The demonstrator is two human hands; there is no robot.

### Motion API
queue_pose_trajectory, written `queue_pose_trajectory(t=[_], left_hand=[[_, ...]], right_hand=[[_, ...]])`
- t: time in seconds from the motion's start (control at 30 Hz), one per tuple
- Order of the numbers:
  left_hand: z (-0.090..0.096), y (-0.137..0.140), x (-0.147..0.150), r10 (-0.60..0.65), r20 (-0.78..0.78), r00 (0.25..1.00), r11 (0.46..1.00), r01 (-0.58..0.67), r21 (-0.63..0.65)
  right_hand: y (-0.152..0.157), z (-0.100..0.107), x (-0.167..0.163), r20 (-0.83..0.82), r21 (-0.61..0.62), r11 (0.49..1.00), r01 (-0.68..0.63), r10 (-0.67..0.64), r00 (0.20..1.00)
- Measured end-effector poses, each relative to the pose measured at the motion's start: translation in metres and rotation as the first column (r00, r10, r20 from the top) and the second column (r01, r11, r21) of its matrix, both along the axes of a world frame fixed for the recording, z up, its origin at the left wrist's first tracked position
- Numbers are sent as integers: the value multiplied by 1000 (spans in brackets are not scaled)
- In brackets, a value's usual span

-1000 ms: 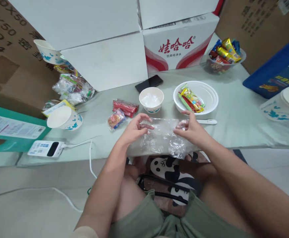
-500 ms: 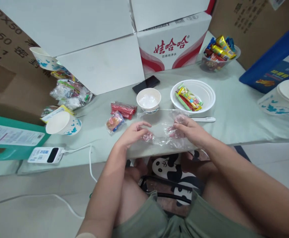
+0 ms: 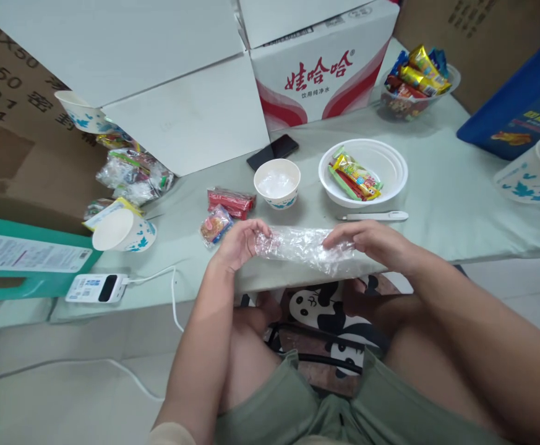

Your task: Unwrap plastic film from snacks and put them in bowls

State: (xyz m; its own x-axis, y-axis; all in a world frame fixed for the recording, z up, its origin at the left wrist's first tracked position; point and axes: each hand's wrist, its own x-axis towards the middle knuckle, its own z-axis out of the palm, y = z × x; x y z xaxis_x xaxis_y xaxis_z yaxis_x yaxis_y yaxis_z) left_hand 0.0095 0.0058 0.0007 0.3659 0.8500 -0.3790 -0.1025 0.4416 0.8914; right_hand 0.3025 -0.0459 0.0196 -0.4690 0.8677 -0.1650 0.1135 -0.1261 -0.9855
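A clear plastic bag (image 3: 297, 247), crumpled lengthwise, stretches between my two hands over the table's front edge. My left hand (image 3: 244, 242) grips its left end with curled fingers. At the other end, my right hand (image 3: 367, 241) holds it between thumb and fingers. Just beyond stands a paper bowl (image 3: 278, 185) with something clear inside. To its left lie red packaged sticks (image 3: 232, 203) and a small wrapped snack (image 3: 216, 225). A white plastic bowl (image 3: 393, 176) holds several wrapped snacks (image 3: 355, 176). In front of that bowl rests a white pen-like tool (image 3: 376, 216).
A dark phone (image 3: 273, 152) lies before the white carton (image 3: 320, 83). A clear bowl of wrapped sweets (image 3: 415, 86) stands at the back right. Paper cups (image 3: 536, 170) sit at the right. A white device (image 3: 97, 288) with a cable and a tipped paper cup (image 3: 124, 232) are at the left.
The plastic bag, spread out before, is now gathered into a narrow strip between my hands. My right hand has shifted slightly right. The view has moved a little.
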Motion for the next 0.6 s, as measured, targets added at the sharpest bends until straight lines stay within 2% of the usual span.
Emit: queue_pose_trajectory(t=[0.03, 0.1, 0.17, 0.2, 0.23, 0.3, 0.37, 0.4, 0.43, 0.47, 0.5, 0.53, 0.57, 0.6], left_hand=[[-1, -1, 2, -1, -36, 999, 1000, 1, 12], [-1, -4, 6, -7, -103, 995, 997, 14, 72], [-2, -6, 9, -57, -116, 992, 990, 72, 123], [-2, -6, 10, -94, -101, 991, 985, 107, 137], [-1, -6, 11, -126, -77, 989, 979, 136, 149], [-1, -5, 10, -149, -44, 988, 973, 155, 173], [0, -6, 8, -61, -91, 994, 963, 83, 255], [0, -8, 9, 61, -148, 987, 937, -6, 349], [2, -13, 10, 227, -203, 952, 874, -107, 475], [4, -19, 12, 395, -235, 888, 771, -181, 611], [6, -27, 16, 546, -238, 803, 640, -217, 737], [8, -35, 21, 614, -241, 752, 552, -191, 812], [10, -43, 28, 566, -283, 774, 546, -94, 833], [11, -49, 34, 462, -349, 815, 578, 22, 816]], right_hand=[[-1, 1, 3, 118, 79, 996, -33, 23, 993], [-2, 4, 4, 310, 258, 966, -1, -82, 947], [-3, 5, -1, 339, 394, 913, 108, -253, 906], [-3, 4, -5, 313, 414, 898, 149, -295, 903], [-2, 3, -11, 296, 397, 906, 150, -281, 913], [1, -2, -23, 337, 295, 956, 9, -113, 935], [5, -6, -32, 434, 200, 968, -148, 48, 900], [6, -7, -36, 475, 182, 968, -175, 69, 877], [6, -7, -38, 501, 188, 968, -166, 51, 864], [6, -7, -39, 508, 209, 969, -133, 8, 861], [5, -5, -39, 499, 232, 968, -96, -34, 866], [3, -3, -40, 479, 247, 966, -74, -55, 876], [1, 0, -40, 448, 250, 966, -69, -52, 893], [-1, 3, -40, 402, 245, 967, -70, -35, 915]])
